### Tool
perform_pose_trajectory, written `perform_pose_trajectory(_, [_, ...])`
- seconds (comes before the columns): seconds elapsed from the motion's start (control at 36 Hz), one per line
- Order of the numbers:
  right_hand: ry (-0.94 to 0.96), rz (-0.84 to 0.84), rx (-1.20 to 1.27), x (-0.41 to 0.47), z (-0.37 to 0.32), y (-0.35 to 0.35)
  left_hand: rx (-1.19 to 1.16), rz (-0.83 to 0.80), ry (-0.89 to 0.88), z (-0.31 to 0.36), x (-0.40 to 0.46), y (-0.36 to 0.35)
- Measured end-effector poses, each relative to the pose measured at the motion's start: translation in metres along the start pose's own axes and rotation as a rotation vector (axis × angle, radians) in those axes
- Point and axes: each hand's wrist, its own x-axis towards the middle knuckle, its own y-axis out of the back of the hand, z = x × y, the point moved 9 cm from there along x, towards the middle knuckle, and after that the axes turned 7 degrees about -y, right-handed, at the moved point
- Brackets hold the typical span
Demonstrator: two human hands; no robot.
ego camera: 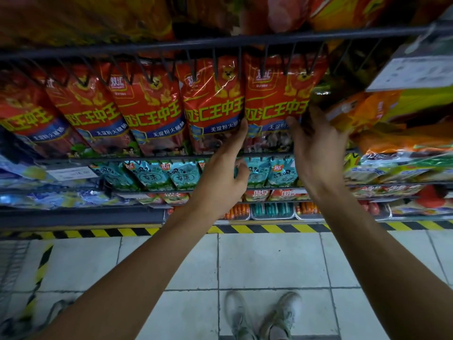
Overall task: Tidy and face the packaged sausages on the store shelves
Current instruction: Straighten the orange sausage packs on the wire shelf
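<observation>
A row of red sausage packs [149, 111] with green lettering hangs from wire hooks on the upper shelf rail. The rightmost red pack [274, 94] sits between my hands. My left hand [220, 177] reaches up with a straight finger touching that pack's left edge, at the gap to the neighbouring pack [213, 101]; its thumb is loosely bent below. My right hand [316, 148] grips the pack's right edge, thumb on the front and fingers hidden behind it.
Orange and green packs [382, 114] crowd in at the right. Teal packs [157, 176] hang on the row beneath, with trays of small sausages [272, 209] lower down. A white price tag [414, 72] sticks out at the upper right. Tiled floor and my shoes lie below.
</observation>
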Motion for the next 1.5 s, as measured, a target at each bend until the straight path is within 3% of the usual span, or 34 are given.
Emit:
perform_pose_trajectory(0.08, [-0.033, -0.032, 0.072, -0.004, 0.004, -0.004, 0.186, 0.043, -0.044, 0.007, -0.005, 0.009])
perform_pose_trajectory(0.17, [-0.037, 0.014, 0.137, -0.019, 0.004, 0.001, 0.398, 0.151, -0.235, 0.026, -0.012, 0.023])
perform_pose_trajectory(0.25, [0.142, 0.078, 0.102, -0.042, -0.011, 0.006, 0.566, 0.125, -0.341, 0.026, -0.012, 0.021])
perform_pose_trajectory(0.36, [0.355, -0.036, -0.081, -0.057, -0.028, -0.019, 0.752, 0.046, -0.353, 0.014, -0.003, 0.008])
perform_pose_trajectory(0.56, [0.339, -0.101, -0.249, -0.053, -0.018, -0.036, 0.829, 0.088, -0.343, 0.007, 0.003, 0.001])
perform_pose_trajectory(0.75, [0.336, -0.142, -0.349, -0.054, -0.018, -0.041, 1.034, -0.013, -0.385, -0.037, -0.020, 0.022])
perform_pose_trajectory(1.06, [0.331, -0.179, -0.414, -0.058, -0.019, -0.035, 1.041, -0.085, -0.380, -0.043, -0.029, 0.028])
perform_pose_trajectory(1.28, [0.348, -0.164, -0.355, -0.061, -0.020, -0.029, 0.882, 0.016, -0.412, -0.019, -0.026, 0.031])
perform_pose_trajectory(1.5, [0.326, -0.222, -0.354, -0.062, -0.018, -0.035, 0.952, 0.002, -0.334, -0.024, -0.015, 0.023])
